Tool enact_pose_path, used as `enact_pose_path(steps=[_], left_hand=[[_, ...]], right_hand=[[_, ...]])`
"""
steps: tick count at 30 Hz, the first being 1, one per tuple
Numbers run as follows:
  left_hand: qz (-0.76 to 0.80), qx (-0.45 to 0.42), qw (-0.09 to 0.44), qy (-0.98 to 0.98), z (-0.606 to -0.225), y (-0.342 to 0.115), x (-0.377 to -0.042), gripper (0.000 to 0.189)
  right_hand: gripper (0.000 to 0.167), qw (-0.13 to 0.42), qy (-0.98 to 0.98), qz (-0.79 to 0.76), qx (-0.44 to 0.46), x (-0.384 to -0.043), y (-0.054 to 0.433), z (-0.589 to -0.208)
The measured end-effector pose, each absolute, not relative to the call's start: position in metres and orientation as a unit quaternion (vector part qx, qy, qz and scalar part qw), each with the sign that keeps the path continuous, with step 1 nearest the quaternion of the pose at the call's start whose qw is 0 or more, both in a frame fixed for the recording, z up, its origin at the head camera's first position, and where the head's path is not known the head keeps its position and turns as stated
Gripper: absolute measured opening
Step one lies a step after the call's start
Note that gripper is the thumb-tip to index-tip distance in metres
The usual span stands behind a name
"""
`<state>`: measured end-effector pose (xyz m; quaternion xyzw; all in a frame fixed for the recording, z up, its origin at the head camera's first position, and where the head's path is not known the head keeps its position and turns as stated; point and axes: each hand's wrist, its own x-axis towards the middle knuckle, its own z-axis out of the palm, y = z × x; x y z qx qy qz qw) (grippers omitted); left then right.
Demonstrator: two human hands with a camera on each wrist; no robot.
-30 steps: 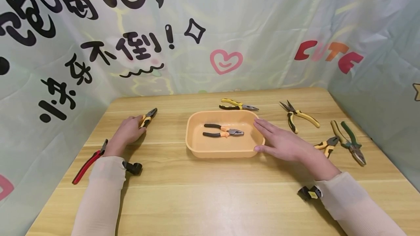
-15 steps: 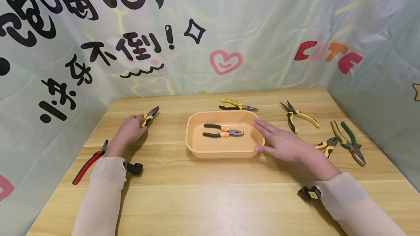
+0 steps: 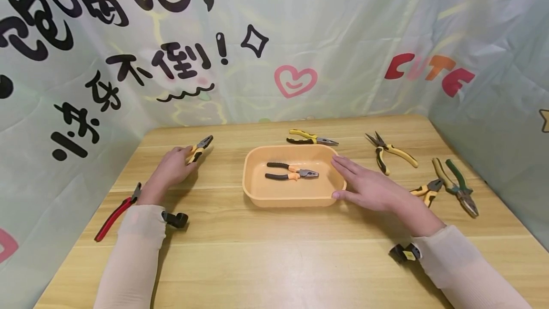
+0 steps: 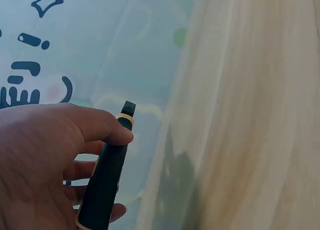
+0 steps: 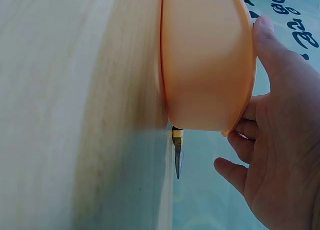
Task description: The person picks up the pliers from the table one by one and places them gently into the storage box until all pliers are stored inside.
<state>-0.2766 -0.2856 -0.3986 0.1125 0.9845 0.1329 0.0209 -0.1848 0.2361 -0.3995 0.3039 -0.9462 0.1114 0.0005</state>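
Observation:
In the head view, my left hand (image 3: 172, 168) grips pliers (image 3: 199, 148) with yellow-and-black handles at the back left, their grey nose pointing away to the right. The left wrist view shows the thumb pressed along the dark handle (image 4: 104, 185), with fingers curled behind it. An orange plastic basin (image 3: 296, 201) stands mid-table, holding black-and-orange pliers (image 3: 293, 171) laid flat. On the basin's right rim rests my right hand (image 3: 369, 186), its fingers extended and thumb at the near corner. From the right wrist, the basin's side wall (image 5: 207, 64) appears beside those fingers.
Red-handled pliers (image 3: 113, 217) lie left of the left forearm. Yellow-and-black long-nose pliers (image 3: 312, 138) are behind the basin. To the right lie open needle-nose pliers (image 3: 388, 149), green-handled pliers (image 3: 459, 187) and a yellow-black pair (image 3: 433, 189) partly behind the right wrist. Printed cloth surrounds the table.
My left hand has shifted slightly to the right and away with the pliers, whose nose sits higher in the head view. The right hand and basin have stayed put.

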Motion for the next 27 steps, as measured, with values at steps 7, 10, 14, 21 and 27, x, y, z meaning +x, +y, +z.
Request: enact_pose_path(steps=[7, 10, 14, 21, 27], left_hand=[[0.151, 0.111, 0.022, 0.982, -0.391, -0.279, -0.273, 0.064], [0.157, 0.114, 0.016, 0.981, -0.39, -0.276, -0.272, 0.064], [0.162, 0.124, 0.007, 0.979, -0.387, -0.272, -0.27, 0.063], [0.163, 0.139, -0.003, 0.977, -0.381, -0.266, -0.268, 0.063], [0.166, 0.155, -0.014, 0.974, -0.375, -0.26, -0.264, 0.062]], right_hand=[[0.089, 0.0, -0.947, 0.111, 0.302, -0.185, 0.236, -0.4], [0.089, -0.001, -0.947, 0.11, 0.303, -0.185, 0.236, -0.4], [0.088, 0.0, -0.945, 0.106, 0.308, -0.185, 0.236, -0.4], [0.088, 0.008, -0.943, 0.096, 0.319, -0.185, 0.237, -0.401], [0.088, 0.012, -0.941, 0.091, 0.325, -0.187, 0.236, -0.401]])
